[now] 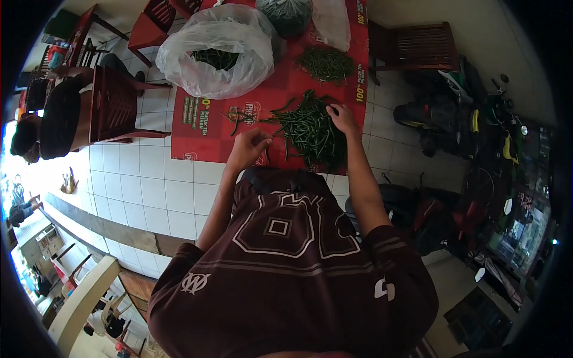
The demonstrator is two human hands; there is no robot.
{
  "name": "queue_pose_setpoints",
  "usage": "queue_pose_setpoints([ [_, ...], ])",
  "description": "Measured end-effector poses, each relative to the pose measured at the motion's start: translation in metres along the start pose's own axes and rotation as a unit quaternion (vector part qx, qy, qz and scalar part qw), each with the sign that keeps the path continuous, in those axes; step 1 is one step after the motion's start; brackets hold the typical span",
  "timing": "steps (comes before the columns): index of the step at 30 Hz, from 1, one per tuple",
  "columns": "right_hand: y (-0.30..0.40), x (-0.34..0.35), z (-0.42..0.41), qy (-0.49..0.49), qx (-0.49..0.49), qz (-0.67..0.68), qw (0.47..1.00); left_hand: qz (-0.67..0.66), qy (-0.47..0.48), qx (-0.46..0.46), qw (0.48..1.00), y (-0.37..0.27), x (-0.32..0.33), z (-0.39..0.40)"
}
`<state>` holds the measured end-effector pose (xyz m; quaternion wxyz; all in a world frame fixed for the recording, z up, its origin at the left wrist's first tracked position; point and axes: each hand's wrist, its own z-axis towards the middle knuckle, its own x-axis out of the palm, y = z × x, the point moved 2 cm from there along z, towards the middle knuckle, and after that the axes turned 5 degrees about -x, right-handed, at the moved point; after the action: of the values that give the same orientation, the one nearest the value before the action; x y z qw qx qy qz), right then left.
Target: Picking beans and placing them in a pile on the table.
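Note:
A heap of green chillies (313,132) lies on the red-covered table (215,147) before me. My right hand (344,118) rests at the heap's upper right edge, its fingers bent by the chillies; whether it grips one is not plain. My left hand (251,145) is at the table's near edge, left of the heap, with thumb and forefinger close together; I cannot tell if something thin is between them. A smaller pile of green stems (326,65) lies beyond the heap. Some loose chillies and reddish bits (235,114) lie to the left.
An open clear plastic bag (250,67) with green contents stands at the table's far left. Beside it are a full, dark green bag (286,15) and a flat whitish bag (333,22). Wooden chairs (414,47) flank the table. Motorcycles (452,123) stand right; a person (60,112) sits left.

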<state>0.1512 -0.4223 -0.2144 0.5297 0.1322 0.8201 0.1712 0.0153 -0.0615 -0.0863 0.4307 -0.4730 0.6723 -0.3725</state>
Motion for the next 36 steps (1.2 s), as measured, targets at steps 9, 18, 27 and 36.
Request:
queue_pose_setpoints([
  [9,0.056,-0.004,-0.020,-0.090,-0.135,0.262,0.951,-0.106,0.041,-0.025,0.993,-0.008,0.018,0.024],
  [18,0.150,0.012,-0.078,0.183,-0.187,0.390,0.883,-0.275,-0.028,-0.091,0.957,0.035,0.042,0.048],
  [27,0.094,-0.014,-0.092,-0.121,-0.072,0.000,0.990,0.211,-0.256,-0.008,0.943,0.132,-0.021,0.074],
  [36,0.058,0.007,-0.093,-0.162,0.004,-0.007,0.987,0.259,-0.203,-0.012,0.944,0.151,-0.042,0.071],
])
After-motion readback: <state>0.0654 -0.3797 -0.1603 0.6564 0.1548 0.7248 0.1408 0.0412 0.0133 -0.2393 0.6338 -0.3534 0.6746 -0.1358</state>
